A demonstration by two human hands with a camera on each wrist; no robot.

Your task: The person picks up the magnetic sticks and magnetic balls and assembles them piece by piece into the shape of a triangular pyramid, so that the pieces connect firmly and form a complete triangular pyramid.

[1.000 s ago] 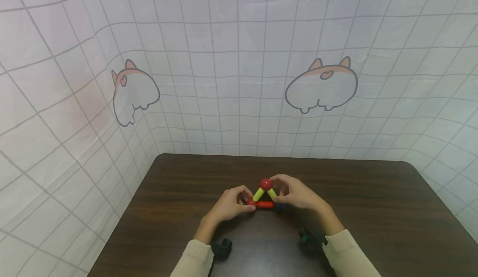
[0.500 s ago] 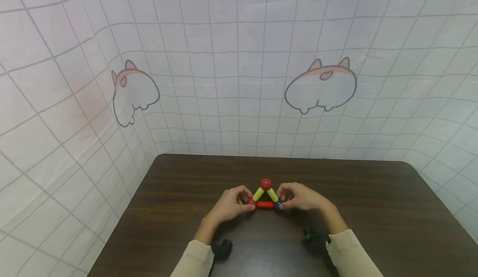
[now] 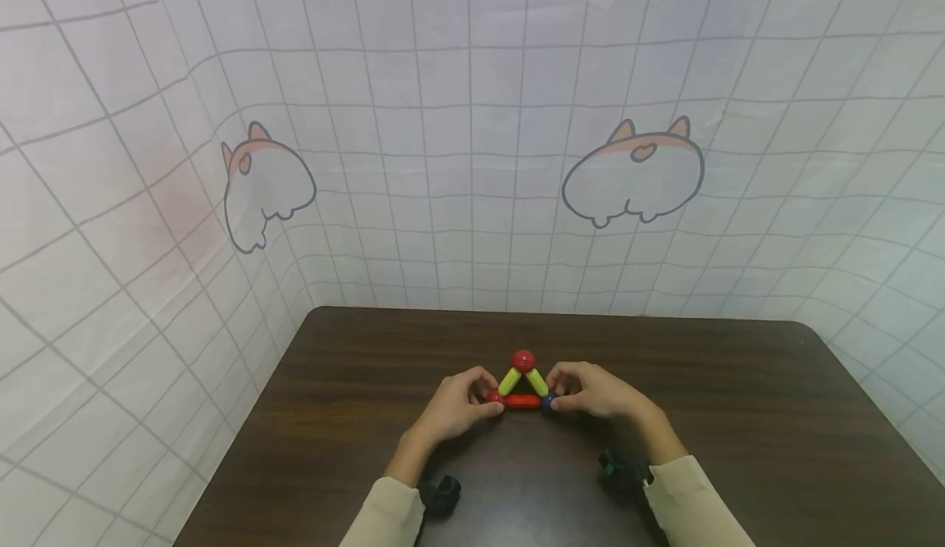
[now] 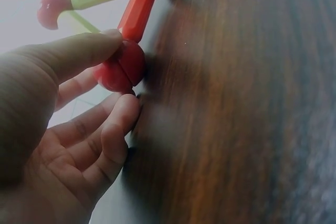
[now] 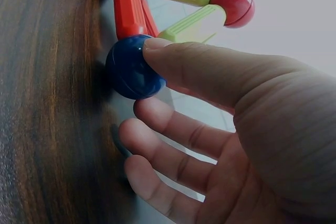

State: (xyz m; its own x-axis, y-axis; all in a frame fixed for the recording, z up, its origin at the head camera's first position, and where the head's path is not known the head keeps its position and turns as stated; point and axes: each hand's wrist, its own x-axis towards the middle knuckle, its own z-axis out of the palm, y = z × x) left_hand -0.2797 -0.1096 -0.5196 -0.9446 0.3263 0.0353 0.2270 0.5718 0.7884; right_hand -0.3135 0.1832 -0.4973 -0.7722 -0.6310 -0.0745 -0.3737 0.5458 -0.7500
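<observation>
A triangle of toy rods and balls stands on the dark table. Its base is a red rod (image 3: 523,401) between a red ball (image 4: 122,67) at the left and a blue ball (image 5: 131,66) at the right. Two yellow-green rods (image 3: 509,381) slope up to another red ball (image 3: 523,360) at the peak. My left hand (image 3: 456,399) pinches the left red ball between thumb and fingers. My right hand (image 3: 601,391) pinches the blue ball, thumb on its near side. A second red strip shows behind the base rod in the right wrist view.
The brown wooden table (image 3: 369,366) runs back to a white gridded curtain (image 3: 472,161) with cartoon animal prints. Black wrist devices sit by each sleeve, one beside the left wrist (image 3: 440,495) and one beside the right.
My right hand has come down from beside the top red ball and right yellow-green rod to the blue ball, which it now pinches. The left hand keeps its hold.
</observation>
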